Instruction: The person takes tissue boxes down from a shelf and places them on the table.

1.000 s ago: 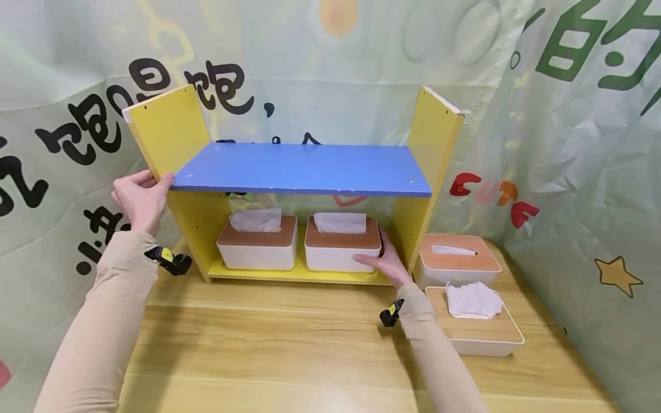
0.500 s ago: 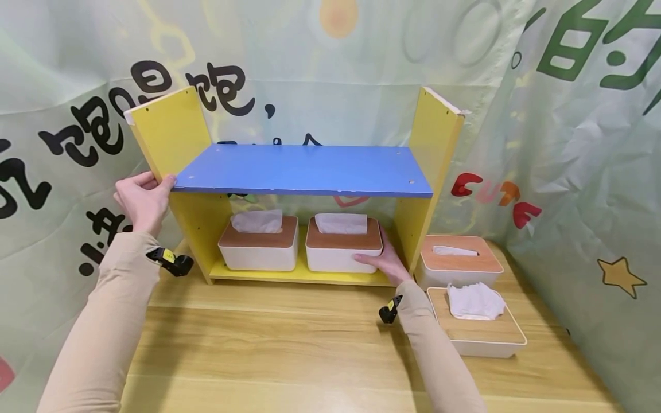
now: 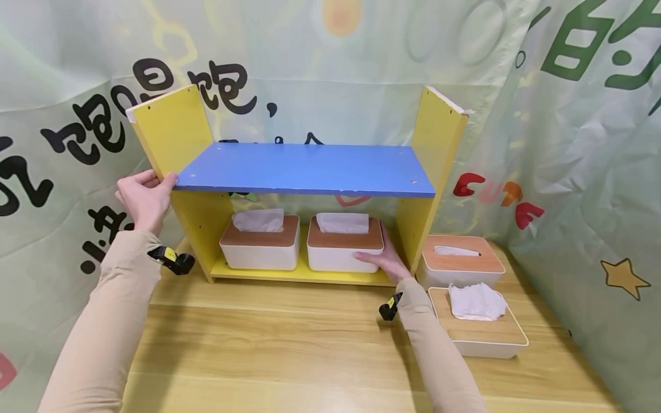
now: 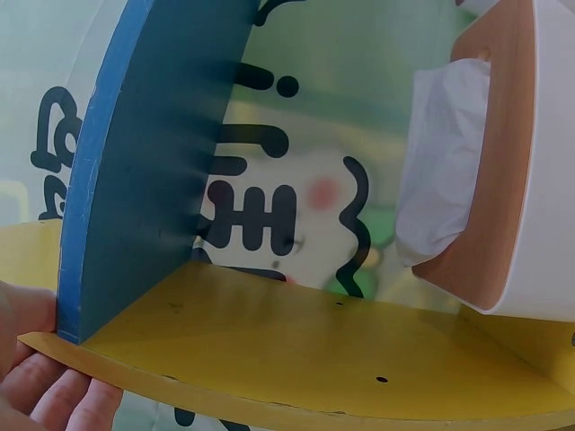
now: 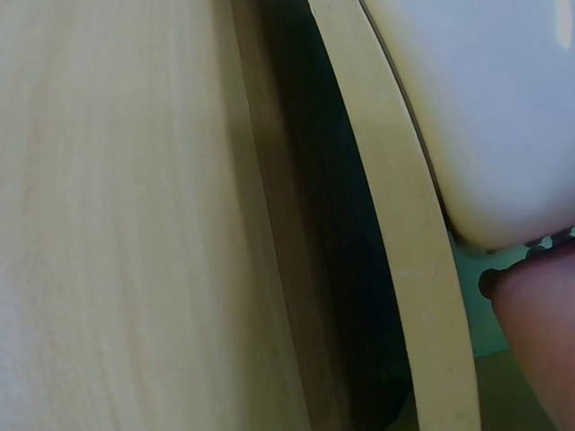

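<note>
A yellow shelf unit point(image 3: 201, 235) with a blue board point(image 3: 304, 166) stands on the table. My left hand point(image 3: 144, 201) grips its left side panel where the blue board meets it; in the left wrist view the thumb lies by the board's end and the fingers point(image 4: 58, 391) curl under the panel's edge. On the bottom shelf sit two white tissue boxes with brown wooden lids. My right hand point(image 3: 388, 263) holds the right-hand tissue box point(image 3: 333, 261) at its right end, thumb across the front, other fingers along the side. The left tissue box point(image 3: 258, 258) stands a small gap away.
Right of the shelf unit, a tissue box point(image 3: 459, 278) stands behind another tissue box point(image 3: 488, 349) with a crumpled tissue sticking out. A printed curtain point(image 3: 320, 63) hangs behind and along both sides. The wooden table point(image 3: 268, 344) stretches out in front.
</note>
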The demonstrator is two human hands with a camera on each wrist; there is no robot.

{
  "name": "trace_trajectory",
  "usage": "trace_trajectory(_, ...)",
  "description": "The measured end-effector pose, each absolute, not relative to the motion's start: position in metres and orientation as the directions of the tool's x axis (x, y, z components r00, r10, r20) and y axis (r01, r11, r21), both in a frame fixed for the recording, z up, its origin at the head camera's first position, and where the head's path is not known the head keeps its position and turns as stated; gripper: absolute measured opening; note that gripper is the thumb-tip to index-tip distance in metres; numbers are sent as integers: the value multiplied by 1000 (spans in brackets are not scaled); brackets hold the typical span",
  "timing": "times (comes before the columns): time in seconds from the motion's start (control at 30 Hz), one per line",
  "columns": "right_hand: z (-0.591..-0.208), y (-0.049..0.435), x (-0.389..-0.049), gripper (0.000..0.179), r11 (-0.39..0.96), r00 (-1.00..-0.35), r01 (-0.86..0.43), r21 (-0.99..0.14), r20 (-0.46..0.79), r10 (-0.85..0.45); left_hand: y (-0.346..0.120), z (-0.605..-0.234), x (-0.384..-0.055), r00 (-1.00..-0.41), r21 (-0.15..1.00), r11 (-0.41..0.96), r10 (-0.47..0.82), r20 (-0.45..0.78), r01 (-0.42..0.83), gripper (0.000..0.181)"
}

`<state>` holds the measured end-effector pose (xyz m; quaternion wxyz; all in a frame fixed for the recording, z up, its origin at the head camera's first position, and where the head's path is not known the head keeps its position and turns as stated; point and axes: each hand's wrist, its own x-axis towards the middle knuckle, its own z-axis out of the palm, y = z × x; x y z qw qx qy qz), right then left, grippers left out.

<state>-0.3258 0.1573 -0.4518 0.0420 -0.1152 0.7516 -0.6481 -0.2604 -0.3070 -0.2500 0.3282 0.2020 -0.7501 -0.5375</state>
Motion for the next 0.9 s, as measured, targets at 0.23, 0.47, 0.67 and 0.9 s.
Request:
trace_trajectory(0.23,-453,157,-327,124,108,-967,-120,-987,91,-238,-307,-250,-262,-698,937,346,-661,276,43,47)
trace_trajectory(0.47,-454,158,-329,123,51,-962,-100,-994,83,-261,-308,-249,-262,-696,937,347,-666,270,31,47)
trace_trajectory(0.67,-455,158,-332,124,24,-956,-94,-995,84,-283,-308,-249,-262,-694,936,349,-665,276,38,47)
trace_trajectory(0.9,-454,158,-334,126,35,-955,-114,-993,99,-280,-307,-249,-260,-683,931,363,-670,291,41,45)
